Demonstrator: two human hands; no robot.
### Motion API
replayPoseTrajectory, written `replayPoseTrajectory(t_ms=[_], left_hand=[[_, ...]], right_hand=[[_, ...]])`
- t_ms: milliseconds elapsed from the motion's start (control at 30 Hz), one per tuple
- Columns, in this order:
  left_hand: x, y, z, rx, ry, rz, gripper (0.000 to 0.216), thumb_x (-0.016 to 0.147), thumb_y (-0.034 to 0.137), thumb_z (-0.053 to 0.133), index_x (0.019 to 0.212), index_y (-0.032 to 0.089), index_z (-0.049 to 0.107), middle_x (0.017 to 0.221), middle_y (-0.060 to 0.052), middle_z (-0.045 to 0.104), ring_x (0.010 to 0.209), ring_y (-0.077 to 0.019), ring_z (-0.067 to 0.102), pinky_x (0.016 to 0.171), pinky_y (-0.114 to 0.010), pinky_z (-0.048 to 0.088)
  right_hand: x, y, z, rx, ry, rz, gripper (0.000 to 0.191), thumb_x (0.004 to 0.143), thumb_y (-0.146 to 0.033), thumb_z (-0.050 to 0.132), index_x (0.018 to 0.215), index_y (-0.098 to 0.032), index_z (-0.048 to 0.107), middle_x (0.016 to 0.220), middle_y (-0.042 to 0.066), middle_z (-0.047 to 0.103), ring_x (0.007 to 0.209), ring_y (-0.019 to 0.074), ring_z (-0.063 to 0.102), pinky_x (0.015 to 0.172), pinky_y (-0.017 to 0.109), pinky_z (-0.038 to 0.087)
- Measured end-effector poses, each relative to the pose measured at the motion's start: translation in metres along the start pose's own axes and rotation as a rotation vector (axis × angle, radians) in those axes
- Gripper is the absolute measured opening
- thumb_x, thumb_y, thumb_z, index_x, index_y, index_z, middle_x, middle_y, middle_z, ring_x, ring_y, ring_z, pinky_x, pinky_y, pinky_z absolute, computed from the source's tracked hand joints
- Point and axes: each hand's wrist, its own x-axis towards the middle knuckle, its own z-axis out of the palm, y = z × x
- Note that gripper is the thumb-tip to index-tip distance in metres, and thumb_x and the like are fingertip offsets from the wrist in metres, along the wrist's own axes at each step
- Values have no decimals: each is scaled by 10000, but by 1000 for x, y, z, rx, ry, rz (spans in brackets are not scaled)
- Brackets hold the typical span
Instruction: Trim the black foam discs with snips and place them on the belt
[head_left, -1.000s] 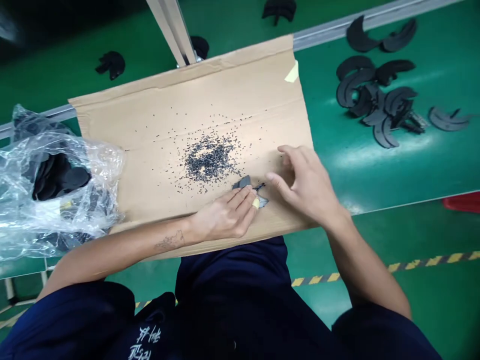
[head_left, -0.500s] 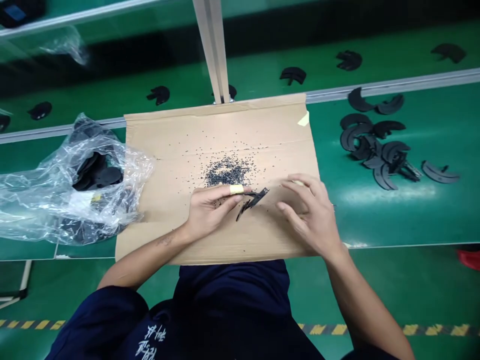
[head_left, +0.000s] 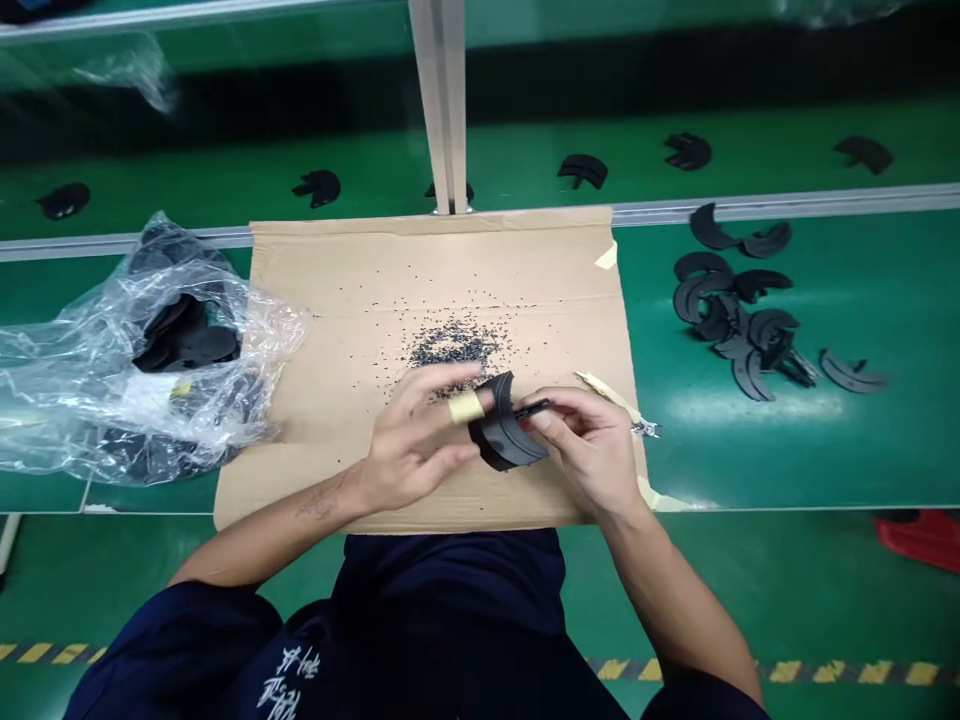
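A curved black plastic part (head_left: 512, 435) is held above the cardboard sheet (head_left: 322, 250), gripped by its small stem between the thumb and fingers of my right hand (head_left: 596, 445). My left hand (head_left: 416, 435) is open beside the curved side, its fingers apart and slightly blurred. Yellow tape wraps one left finger, whose tip is at the part's edge; whether it touches I cannot tell. Tiny black bits (head_left: 454, 345) lie scattered on the cardboard beyond my hands. A tool with pale yellow handles and metal jaws, seemingly nippers (head_left: 645, 428), lies partly behind my right hand.
At left, a clear plastic bag (head_left: 67, 400) holds more black parts (head_left: 210, 345). Several curved black parts (head_left: 772, 330) are piled on the green table (head_left: 787, 460) at right. Behind stands a metal post (head_left: 448, 110), with single parts spaced along the green surface beyond the rail.
The black part has passed from my left hand to my right and turned its curved face up. My left fingers have opened. My right hand has moved left, uncovering the nippers.
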Motion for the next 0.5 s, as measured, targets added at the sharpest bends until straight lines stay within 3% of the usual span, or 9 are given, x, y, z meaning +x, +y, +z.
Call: replayPoseTrajectory(t_ms=[33, 100, 200, 267, 367, 500], left_hand=[[1, 0, 1, -82, 31, -144, 461, 950, 412, 675, 1363, 216, 614, 1359, -143, 654, 1238, -244, 651, 1034, -454, 580], [3, -2, 2, -340, -41, -420, 522, 943, 456, 675, 1375, 175, 591, 1249, -153, 703, 1094, -222, 714, 920, -382, 622], [5, -7, 2, -663, -169, -653, 438, 905, 475, 718, 1149, 114, 677, 1001, -116, 762, 922, -197, 753, 821, -321, 633], [4, -11, 2, -688, -106, -703, 398, 847, 457, 786, 1020, 112, 690, 930, -81, 757, 874, -180, 748, 803, -300, 625], [0, -17, 4, -628, 34, -688, 380, 815, 439, 818, 977, 127, 676, 905, -53, 744, 855, -162, 733, 791, -284, 613], [-1, -16, 7, -509, 72, -628, 343, 878, 445, 743, 1017, 150, 639, 966, -66, 739, 896, -169, 733, 794, -293, 615]], right_hand=[[1, 1, 1, -16, -1, 5, 259, 733, -464, 873, 859, -253, 790, 854, 29, 788, 733, 191, 744, 733, 354, 664], [3, 3, 3, -23, -13, -5, 256, 737, -470, 868, 864, -261, 794, 866, 31, 793, 742, 195, 746, 737, 358, 664], [8, 5, 8, -15, -42, -1, 254, 751, -475, 856, 881, -267, 792, 914, 34, 796, 790, 198, 748, 769, 355, 658], [10, 6, 12, -20, -45, 29, 290, 783, -512, 820, 925, -261, 787, 1000, 53, 795, 848, 204, 747, 810, 363, 649], [13, 6, 17, -2, -86, 76, 381, 775, -566, 806, 1007, -267, 762, 1045, 60, 782, 870, 209, 734, 765, 347, 637], [19, 3, 28, -170, -126, 56, 347, 703, -505, 871, 907, -256, 740, 885, 27, 738, 689, 166, 653, 602, 281, 562]])
